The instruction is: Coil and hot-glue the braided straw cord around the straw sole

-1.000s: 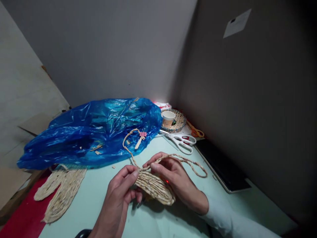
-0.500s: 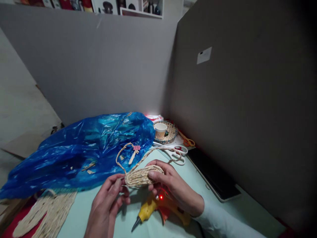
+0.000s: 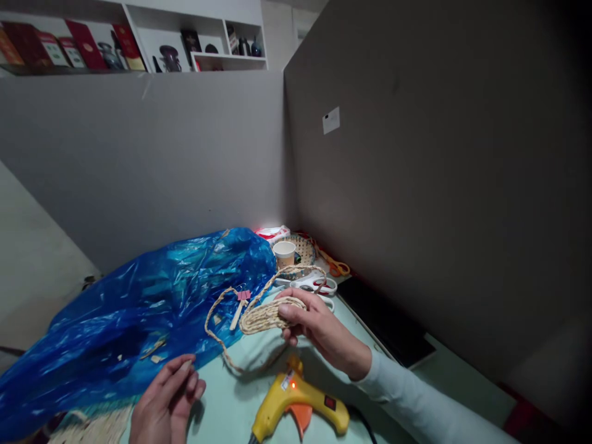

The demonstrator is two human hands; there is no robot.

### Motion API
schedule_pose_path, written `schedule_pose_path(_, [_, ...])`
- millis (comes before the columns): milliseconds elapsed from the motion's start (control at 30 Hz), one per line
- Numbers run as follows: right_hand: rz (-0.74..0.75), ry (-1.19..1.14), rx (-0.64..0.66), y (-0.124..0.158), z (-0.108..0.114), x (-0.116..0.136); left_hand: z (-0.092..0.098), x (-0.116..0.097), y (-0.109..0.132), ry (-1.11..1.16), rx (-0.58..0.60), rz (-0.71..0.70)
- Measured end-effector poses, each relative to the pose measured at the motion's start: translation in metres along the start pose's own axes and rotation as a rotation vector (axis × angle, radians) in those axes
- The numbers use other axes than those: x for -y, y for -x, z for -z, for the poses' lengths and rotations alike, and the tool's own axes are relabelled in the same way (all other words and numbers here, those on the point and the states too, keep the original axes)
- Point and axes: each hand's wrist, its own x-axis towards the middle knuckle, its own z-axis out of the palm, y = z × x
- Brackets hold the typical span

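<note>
My right hand (image 3: 314,324) pinches a flat oval coil of braided straw cord (image 3: 261,316) between thumb and fingers, above the table. From the coil the loose braid loops back and around, with a pink binder clip (image 3: 243,295) near its left bend. My left hand (image 3: 169,394) is apart from the coil at lower left, thumb and forefinger pressed together; whatever may be between them is too small to make out. Below my right hand lies a yellow glue gun (image 3: 296,394) with an orange trigger and a lit red light, its nozzle cut off by the frame.
A blue plastic bag (image 3: 152,296) spreads over the left side, straw scraps on it. Behind the coil are a paper cup (image 3: 284,253), a woven tray (image 3: 303,248), white scissors (image 3: 330,285) and orange scissors (image 3: 339,267). A dark flat device (image 3: 383,320) lies right. Woven straw (image 3: 99,428) shows lower left.
My left hand has come away from the coil toward lower left. My right hand still holds the coil, and more of the glue gun shows. The view has tilted up and turned right.
</note>
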Motion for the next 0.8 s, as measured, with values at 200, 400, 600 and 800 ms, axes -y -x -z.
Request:
schedule_pose_path(200, [0.015, 0.062, 0.067, 0.003, -0.002, 0.004, -0.008, 0.007, 0.013, -0.067, 0.186, 0.053])
schedule_pose_path(400, [0.013, 0.129, 0.104, 0.004, -0.004, -0.001, -0.022, 0.019, 0.032, -0.123, 0.336, 0.055])
schedule_pose_path(600, [-0.002, 0.168, 0.14, 0.002, -0.002, -0.006, -0.028, 0.029, 0.033, -0.227, 0.424, 0.077])
schedule_pose_path(800, [-0.012, 0.179, 0.164, 0.001, -0.002, -0.008, -0.017, 0.024, 0.028, -0.316, 0.442, 0.029])
